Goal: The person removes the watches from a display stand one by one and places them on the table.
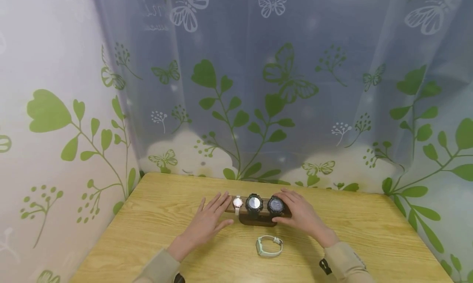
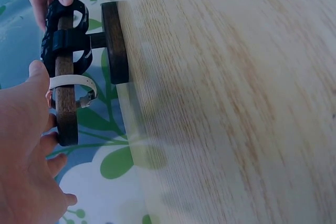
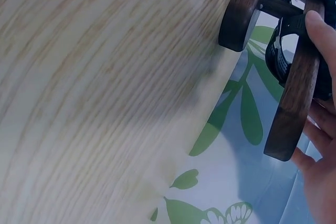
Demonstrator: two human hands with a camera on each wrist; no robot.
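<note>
A dark wooden watch stand (image 1: 257, 220) on the table carries a small white-strapped watch (image 1: 237, 202) at the bar's left and two black watches, in the middle (image 1: 254, 202) and on the right (image 1: 276, 205). My right hand (image 1: 301, 214) pinches the right black watch, thumb below and fingers above; in the right wrist view the thumb (image 3: 321, 32) lies at its strap (image 3: 294, 24). My left hand (image 1: 204, 223) is beside the bar's left end, fingers spread. In the left wrist view its thumb (image 2: 38, 71) is close to the white strap (image 2: 73, 81); whether it touches is unclear.
A pale green watch (image 1: 269, 247) lies on the wooden table (image 1: 166, 201) in front of the stand. Behind the table hangs a curtain (image 1: 236, 36) with butterflies and leaves. Dark bands show at both wrists.
</note>
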